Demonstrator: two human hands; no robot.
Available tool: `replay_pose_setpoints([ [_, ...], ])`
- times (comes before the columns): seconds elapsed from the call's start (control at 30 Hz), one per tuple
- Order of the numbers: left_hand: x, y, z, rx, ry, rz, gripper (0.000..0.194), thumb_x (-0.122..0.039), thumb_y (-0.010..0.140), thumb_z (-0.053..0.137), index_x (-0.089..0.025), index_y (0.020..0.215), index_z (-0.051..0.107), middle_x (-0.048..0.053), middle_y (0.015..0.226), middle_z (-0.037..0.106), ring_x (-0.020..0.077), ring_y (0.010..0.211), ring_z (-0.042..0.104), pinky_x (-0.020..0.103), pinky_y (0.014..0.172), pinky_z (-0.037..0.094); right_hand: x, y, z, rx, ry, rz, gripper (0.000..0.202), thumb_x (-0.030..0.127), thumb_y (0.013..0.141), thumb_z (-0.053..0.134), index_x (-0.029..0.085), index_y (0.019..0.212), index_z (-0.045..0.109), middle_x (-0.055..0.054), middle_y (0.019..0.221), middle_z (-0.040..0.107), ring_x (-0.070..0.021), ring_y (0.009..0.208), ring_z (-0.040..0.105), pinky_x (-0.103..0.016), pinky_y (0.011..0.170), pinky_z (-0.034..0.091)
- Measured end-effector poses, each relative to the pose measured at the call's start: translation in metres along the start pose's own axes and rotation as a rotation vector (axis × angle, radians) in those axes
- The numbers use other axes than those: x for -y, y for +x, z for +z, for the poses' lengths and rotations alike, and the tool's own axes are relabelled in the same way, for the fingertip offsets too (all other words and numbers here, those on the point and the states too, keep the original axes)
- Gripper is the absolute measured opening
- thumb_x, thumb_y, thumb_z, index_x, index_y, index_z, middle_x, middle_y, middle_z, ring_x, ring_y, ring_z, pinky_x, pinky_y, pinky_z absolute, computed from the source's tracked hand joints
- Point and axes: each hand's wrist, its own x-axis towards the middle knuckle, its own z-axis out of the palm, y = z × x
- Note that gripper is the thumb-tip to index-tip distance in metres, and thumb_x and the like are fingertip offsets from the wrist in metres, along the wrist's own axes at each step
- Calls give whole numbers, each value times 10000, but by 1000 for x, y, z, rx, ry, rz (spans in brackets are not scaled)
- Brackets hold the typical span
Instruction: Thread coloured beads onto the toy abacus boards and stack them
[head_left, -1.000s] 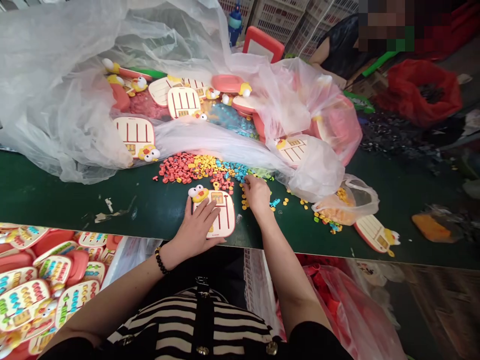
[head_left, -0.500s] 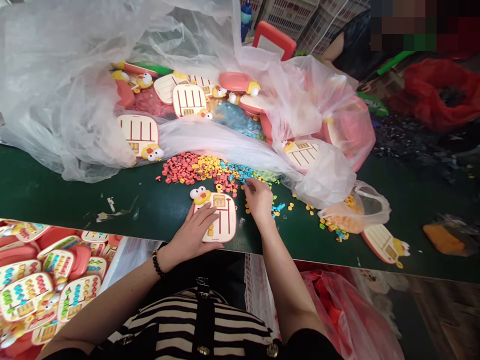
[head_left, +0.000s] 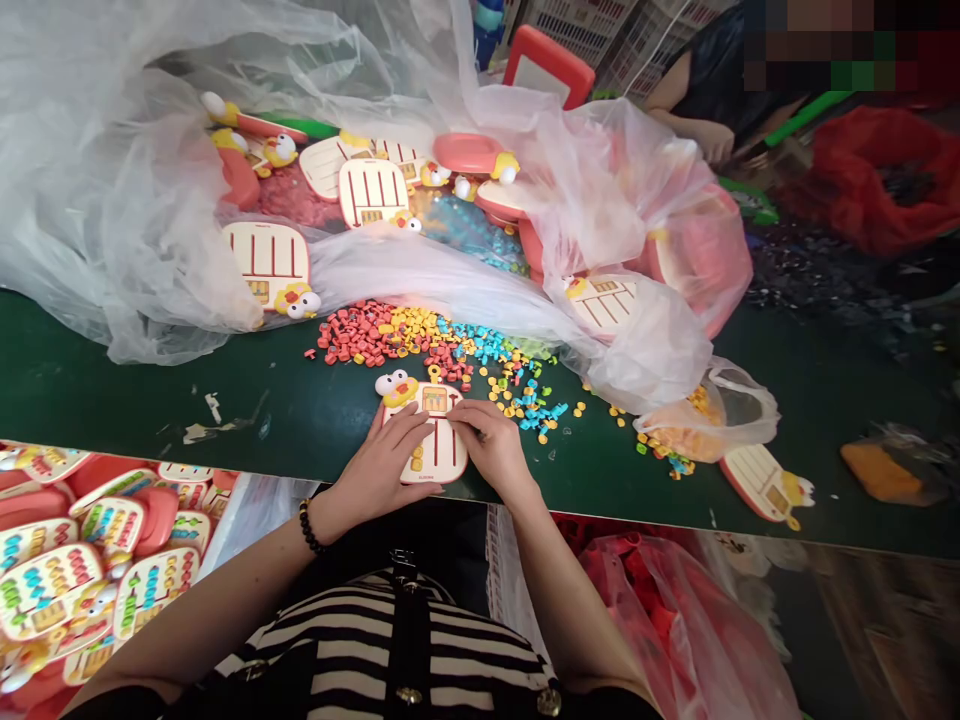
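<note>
A cream toy board (head_left: pixel 451 462) with red slots and a yellow big-eyed duck head lies on the table in front of me. My left hand (head_left: pixel 382 450) grips its left side, fingers across the face and thumb along the lower edge. Small yellow pieces (head_left: pixel 417 460) sit in its left slot. My right hand (head_left: pixel 491 445) is closed in a pinch at the upper right slot; whatever is between the fingertips is hidden. Just beyond the board are heaped small red pieces (head_left: pixel 352 335), yellow pieces (head_left: pixel 416 322) and blue pieces (head_left: pixel 487 343).
Large clear plastic bags (head_left: pixel 420 265) at the back hold more slotted boards (head_left: pixel 373 193). Filled boards (head_left: pixel 49 590) are piled at lower left. Another board (head_left: pixel 757 480) and an orange lump in a bag (head_left: pixel 885 472) lie rightward. A co-worker's hand (head_left: pixel 712 140) shows at upper right.
My right hand has moved from the blue pieces left and down to the board's right slot. My left hand stays on the board. The view has shifted slightly.
</note>
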Motion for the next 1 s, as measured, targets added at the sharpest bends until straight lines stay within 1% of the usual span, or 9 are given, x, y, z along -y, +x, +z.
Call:
replay_pose_setpoints([
  [0.17, 2, 0, 3, -39, -37, -7, 794, -489, 784, 674, -160, 1409, 312, 169, 1392, 494, 319, 1380, 358, 543, 1148, 230, 10, -1, 9, -6, 77, 3, 195, 222, 898, 520, 243, 944, 709, -47, 944, 727, -197, 936, 654, -354, 849, 530],
  [0.27, 2, -1, 4, -40, -44, -13, 815, -494, 791, 663, -147, 1423, 285, 174, 1403, 482, 317, 1384, 350, 545, 1145, 233, 7, 4, -2, 141, 190, 2, 256, 259, 855, 581, 229, 1100, 652, -38, 940, 730, -192, 916, 655, -338, 811, 530],
  [0.33, 1, -1, 3, -28, -30, -7, 788, -493, 803, 650, -136, 1415, 305, 177, 1408, 476, 319, 1387, 340, 550, 1148, 217, -2, 15, -16, 146, 211, 41, 275, 298, 847, 585, 222, 1105, 642, -38, 973, 729, -177, 866, 660, -317, 774, 526],
  [0.43, -1, -1, 0, -7, 5, -7, 720, -490, 819, 627, -143, 1394, 366, 170, 1406, 479, 324, 1388, 335, 553, 1154, 195, -19, 43, -30, -103, -2, 226, 171, 305, 857, 546, 210, 928, 669, -50, 949, 723, -175, 803, 654, -317, 761, 505],
  [0.47, -2, -1, -1, -2, 15, -12, 701, -490, 820, 623, -149, 1386, 386, 167, 1403, 482, 325, 1386, 337, 553, 1154, 195, -24, 52, -31, -136, -102, 296, 143, 299, 845, 560, 207, 881, 663, -50, 898, 720, -184, 784, 651, -323, 754, 498],
  [0.6, -4, 0, -3, 8, 40, -19, 673, -494, 816, 628, -153, 1362, 430, 165, 1401, 484, 327, 1381, 343, 550, 1150, 205, -33, 76, -22, -34, -394, 399, 75, 219, 776, 617, 203, 845, 640, -53, 813, 700, -224, 800, 645, -331, 722, 481],
  [0.73, -5, 0, -5, 22, 38, -22, 669, -486, 819, 629, -157, 1366, 429, 158, 1411, 476, 311, 1381, 343, 536, 1155, 199, -27, 65, -16, -72, -334, 328, 130, 209, 804, 563, 204, 894, 657, -54, 835, 702, -214, 784, 652, -336, 724, 499],
  [0.9, -5, 1, -6, 27, 45, -27, 634, -488, 810, 634, -179, 1336, 462, 141, 1407, 480, 312, 1379, 343, 540, 1156, 191, -14, 28, -2, -72, -155, -32, 199, 225, 884, 517, 238, 912, 714, -69, 955, 726, -214, 913, 656, -381, 826, 527],
  [1.0, -5, 1, -5, 23, 64, -28, 624, -487, 804, 641, -182, 1323, 475, 140, 1399, 488, 318, 1373, 350, 544, 1150, 200, -7, 10, 8, -88, -131, -98, 241, 196, 907, 493, 237, 927, 729, -80, 1010, 726, -219, 966, 648, -403, 847, 537],
])
